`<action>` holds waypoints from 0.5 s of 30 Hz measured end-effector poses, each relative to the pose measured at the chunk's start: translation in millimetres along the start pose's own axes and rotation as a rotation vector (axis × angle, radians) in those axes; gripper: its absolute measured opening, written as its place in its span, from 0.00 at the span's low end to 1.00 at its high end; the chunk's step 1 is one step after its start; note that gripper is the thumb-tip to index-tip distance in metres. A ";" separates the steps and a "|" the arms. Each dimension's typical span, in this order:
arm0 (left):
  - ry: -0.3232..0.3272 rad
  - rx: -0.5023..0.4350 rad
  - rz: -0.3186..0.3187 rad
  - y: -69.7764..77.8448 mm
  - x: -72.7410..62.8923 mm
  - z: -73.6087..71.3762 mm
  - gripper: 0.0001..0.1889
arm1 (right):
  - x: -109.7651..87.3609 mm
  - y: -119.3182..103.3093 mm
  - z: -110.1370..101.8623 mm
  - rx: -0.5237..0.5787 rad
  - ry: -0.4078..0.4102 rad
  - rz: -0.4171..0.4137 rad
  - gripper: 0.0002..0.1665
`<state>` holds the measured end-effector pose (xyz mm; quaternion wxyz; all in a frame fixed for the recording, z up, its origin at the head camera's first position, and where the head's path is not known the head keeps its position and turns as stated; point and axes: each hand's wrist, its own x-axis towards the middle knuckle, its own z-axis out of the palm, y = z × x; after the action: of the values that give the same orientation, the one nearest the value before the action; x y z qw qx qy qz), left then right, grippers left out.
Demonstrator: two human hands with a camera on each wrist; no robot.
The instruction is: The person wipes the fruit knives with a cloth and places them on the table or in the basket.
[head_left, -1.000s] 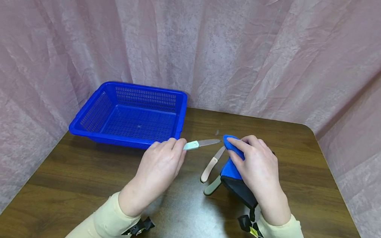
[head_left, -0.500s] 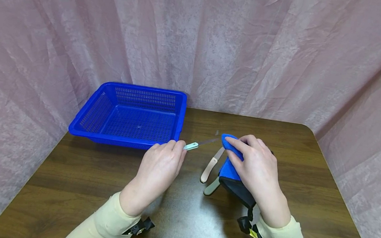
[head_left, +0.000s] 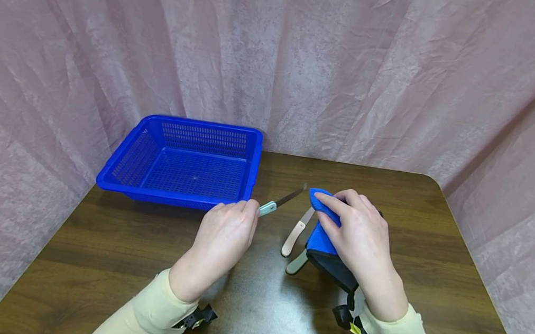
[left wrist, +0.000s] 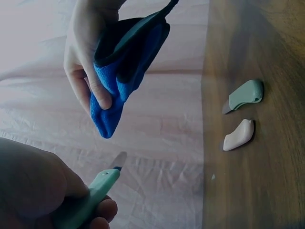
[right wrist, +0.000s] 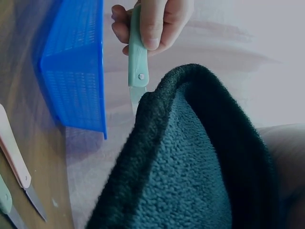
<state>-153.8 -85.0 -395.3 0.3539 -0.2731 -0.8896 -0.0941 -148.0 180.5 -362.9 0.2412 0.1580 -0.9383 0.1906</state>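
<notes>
My left hand grips the handle of a mint-green folding knife, its blade out and pointing up and right toward the cloth. In my right hand is a folded blue cloth with black edging, pinched between thumb and fingers. A small gap lies between blade tip and cloth in the left wrist view. Beneath the cloth, two more knives lie on the table: a cream-handled folding knife and a darker green-handled knife. The cloth hides the green one's blade in the head view.
A blue plastic basket with slotted walls stands at the back left, close to my left hand. Pink curtains hang behind and beside the wooden table. A small pale fleck lies on the tabletop.
The mint-green knife has rolled in my left hand, its blade passing through edge-on and now angled further upward. The cloth in my right hand has shifted slightly left.
</notes>
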 end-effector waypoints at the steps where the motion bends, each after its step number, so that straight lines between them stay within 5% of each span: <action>1: -0.002 0.000 -0.002 0.1 -0.1 0.0 0.14 | 0.0 -0.1 0.1 0.001 0.001 -0.002 0.22; 15: -0.044 -0.025 -0.027 1.0 -0.2 0.3 0.09 | -0.3 -1.8 1.5 0.012 -0.006 -0.007 0.23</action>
<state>-153.4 -84.1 -395.7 0.3292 -0.2674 -0.8996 -0.1042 -147.6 178.4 -363.7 0.2381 0.1634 -0.9374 0.1947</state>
